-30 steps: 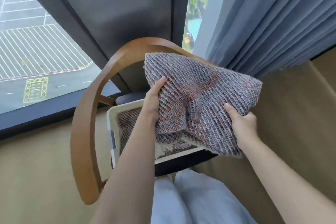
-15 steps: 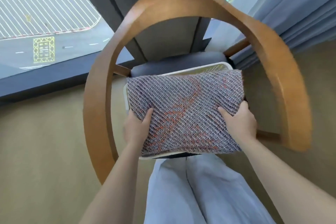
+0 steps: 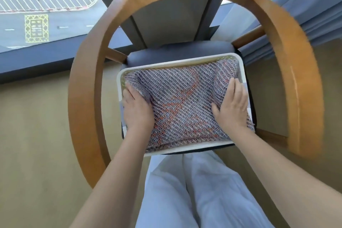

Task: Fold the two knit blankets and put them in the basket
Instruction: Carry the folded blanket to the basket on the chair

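A folded knit blanket [image 3: 181, 102], grey-purple with orange flecks, lies inside the white basket [image 3: 177, 62] and fills it to the rim. My left hand [image 3: 137, 109] lies flat on the blanket's left side, fingers tucked toward the basket wall. My right hand [image 3: 231, 105] presses flat on its right side. Both palms face down, fingers together, gripping nothing. A second blanket cannot be told apart beneath the top one.
The basket sits on the dark cushion [image 3: 177, 50] of a chair with a curved wooden backrest [image 3: 88, 72] ringing it. Beyond are a window [image 3: 40, 2], a dark pillar [image 3: 166, 15] and grey curtains [image 3: 314, 5]. My white trousers [image 3: 199, 190] touch the chair's front.
The blanket went from held up above the chair down into the basket. Both hands shifted from gripping its edges to pressing flat on top of it.
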A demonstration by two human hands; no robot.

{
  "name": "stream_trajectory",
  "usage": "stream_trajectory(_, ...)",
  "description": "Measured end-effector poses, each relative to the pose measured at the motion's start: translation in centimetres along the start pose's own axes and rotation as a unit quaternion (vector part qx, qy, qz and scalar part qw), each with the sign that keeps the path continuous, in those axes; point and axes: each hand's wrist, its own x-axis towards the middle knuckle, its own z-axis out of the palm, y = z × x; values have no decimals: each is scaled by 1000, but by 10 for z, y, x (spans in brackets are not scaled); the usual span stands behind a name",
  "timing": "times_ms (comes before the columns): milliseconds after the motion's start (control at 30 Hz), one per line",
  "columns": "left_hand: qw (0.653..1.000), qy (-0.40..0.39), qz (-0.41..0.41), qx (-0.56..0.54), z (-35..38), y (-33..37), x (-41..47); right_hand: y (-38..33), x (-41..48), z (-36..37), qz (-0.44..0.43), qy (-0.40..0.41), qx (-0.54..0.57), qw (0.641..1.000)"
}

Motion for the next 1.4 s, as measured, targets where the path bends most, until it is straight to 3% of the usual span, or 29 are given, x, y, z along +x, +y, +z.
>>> stream_trajectory(100,985,112,119,49,-3,8,-18,1,0,0,-129,57,-3,990)
stream_trajectory(167,981,77,159,81,5,4,-24,3,8,3,-163,-1,-18,986)
stream_trajectory(267,981,-59,121,137,23,-14,-16,10,21,13,-102,-132,-70,983)
stream_trajectory(367,976,-112,74,169,43,-20,3,13,29,34,-61,-189,-85,976)
stream_trajectory(633,968,-146,70,190,63,-16,33,5,47,56,-45,-216,-62,973)
stream_trajectory(733,985,-101,56,124,48,-14,11,-1,23,34,-9,-190,36,981)
stream_trajectory(833,998,-54,11,38,46,-7,-44,-19,-17,19,90,-197,158,963)
stream_trajectory(933,995,-83,-47,-4,61,-4,-78,-34,-43,28,118,-243,116,956)
stream_trajectory(1100,977,-192,-60,68,85,-14,-41,-36,-14,56,104,-348,31,931)
stream_trajectory(1400,955,-277,-53,93,81,-13,-21,-43,-6,59,102,-358,8,928)
